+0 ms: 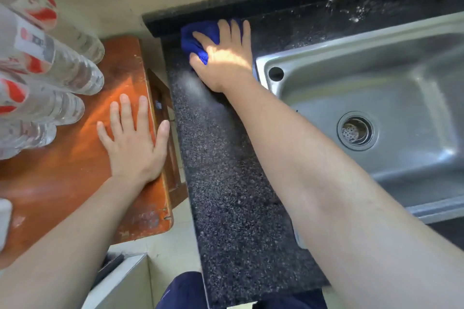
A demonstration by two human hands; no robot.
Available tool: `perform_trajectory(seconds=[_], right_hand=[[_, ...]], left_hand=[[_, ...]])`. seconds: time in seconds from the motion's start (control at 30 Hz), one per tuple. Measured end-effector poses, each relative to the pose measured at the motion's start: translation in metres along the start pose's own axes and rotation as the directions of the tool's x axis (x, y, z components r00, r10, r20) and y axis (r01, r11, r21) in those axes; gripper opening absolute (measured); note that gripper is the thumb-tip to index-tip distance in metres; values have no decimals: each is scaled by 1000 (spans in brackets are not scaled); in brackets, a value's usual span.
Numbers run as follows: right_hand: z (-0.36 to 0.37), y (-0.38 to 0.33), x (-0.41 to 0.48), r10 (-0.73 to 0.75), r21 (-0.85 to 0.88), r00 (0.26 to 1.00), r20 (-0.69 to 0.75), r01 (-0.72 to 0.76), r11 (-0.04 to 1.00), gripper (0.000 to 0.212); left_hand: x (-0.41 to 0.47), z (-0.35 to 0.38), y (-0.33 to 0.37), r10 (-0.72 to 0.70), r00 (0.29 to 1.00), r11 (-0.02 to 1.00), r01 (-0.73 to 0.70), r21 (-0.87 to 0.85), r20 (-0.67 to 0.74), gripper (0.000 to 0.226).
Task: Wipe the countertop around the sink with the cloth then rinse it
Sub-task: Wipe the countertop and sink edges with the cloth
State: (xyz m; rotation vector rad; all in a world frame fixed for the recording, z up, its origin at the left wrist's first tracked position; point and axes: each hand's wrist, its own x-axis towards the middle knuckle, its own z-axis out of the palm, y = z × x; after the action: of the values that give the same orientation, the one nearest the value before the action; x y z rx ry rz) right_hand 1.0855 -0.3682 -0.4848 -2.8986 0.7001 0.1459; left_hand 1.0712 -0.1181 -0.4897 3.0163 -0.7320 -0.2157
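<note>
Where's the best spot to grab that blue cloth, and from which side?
Take the blue cloth by the raised fold beside the thumb of the right hand, coming from above: the rest lies flat on the countertop against the back ledge.

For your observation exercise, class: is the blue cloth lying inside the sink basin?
No, the right hand presses the blue cloth on the countertop left of the sink.

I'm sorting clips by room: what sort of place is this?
Probably a kitchen: a steel sink set in a speckled countertop, the right hand pressing a blue cloth on it, water bottles nearby.
</note>
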Motion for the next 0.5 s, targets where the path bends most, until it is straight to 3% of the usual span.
perform_trajectory(seconds=[0.17,0.37,0.5], right_hand=[[-6,94,-5,65,25,998,-18,-65,998,58],[-34,264,-13,235,-31,970,60,-234,972,60],[-45,330,-19,326,-45,941,97,-323,945,62]], left_hand=[[5,-11,35,-80,996,996,79,-35,-49,77],[40,-5,154,80,987,987,-98,-129,-140,64],[63,12,208,52,996,976,-65,-208,-69,70]])
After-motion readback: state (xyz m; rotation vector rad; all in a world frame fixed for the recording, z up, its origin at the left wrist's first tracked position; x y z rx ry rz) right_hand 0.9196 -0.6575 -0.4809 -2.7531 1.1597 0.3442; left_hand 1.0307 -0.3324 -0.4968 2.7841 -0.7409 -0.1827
